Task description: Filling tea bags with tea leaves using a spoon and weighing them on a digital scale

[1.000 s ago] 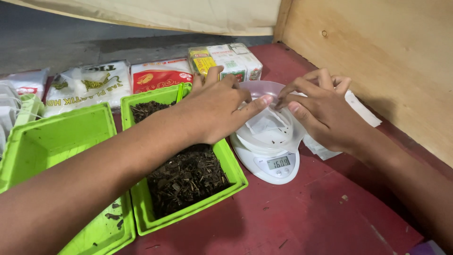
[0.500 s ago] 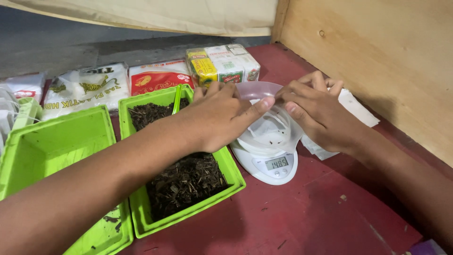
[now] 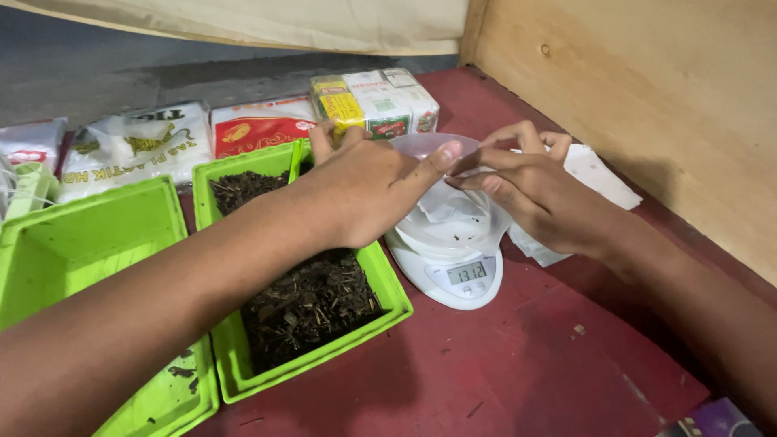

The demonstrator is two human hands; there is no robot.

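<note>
Head view, single frame.

Item 1: left hand [image 3: 364, 190], reached across a green rectangular plastic tray of dark dried leaf matter [image 3: 303, 295]; its fingertips are pinched on a small white paper pouch [image 3: 453, 206].

Item 2: right hand [image 3: 542, 190], thumb and forefinger closed on the same pouch from the opposite side. The pouch is held between both hands, directly over a clear round plastic bowl [image 3: 441, 146] seated on a white digital kitchen scale [image 3: 457, 271] with its display lit. Whether the pouch rests on the bowl cannot be told.

Item 3: second green plastic tray [image 3: 89, 243], nearly bare, set beside the first on the dark red tabletop [image 3: 526, 364].

Item 4: loose white paper pouches [image 3: 599, 174], lying just beside the scale against the wooden wall panel [image 3: 647, 97].

Item 5: sealed packets and a printed carton [image 3: 376, 101], lined up behind the trays.

Risks noted, as judgement: the thin pouch is liable to be torn if pulled apart unevenly, with leaf scattered onto the scale. The reading may be falsified by hand pressure on the bowl. The leaf tray's rim may be caught by the left forearm and its contents spilled.
</note>
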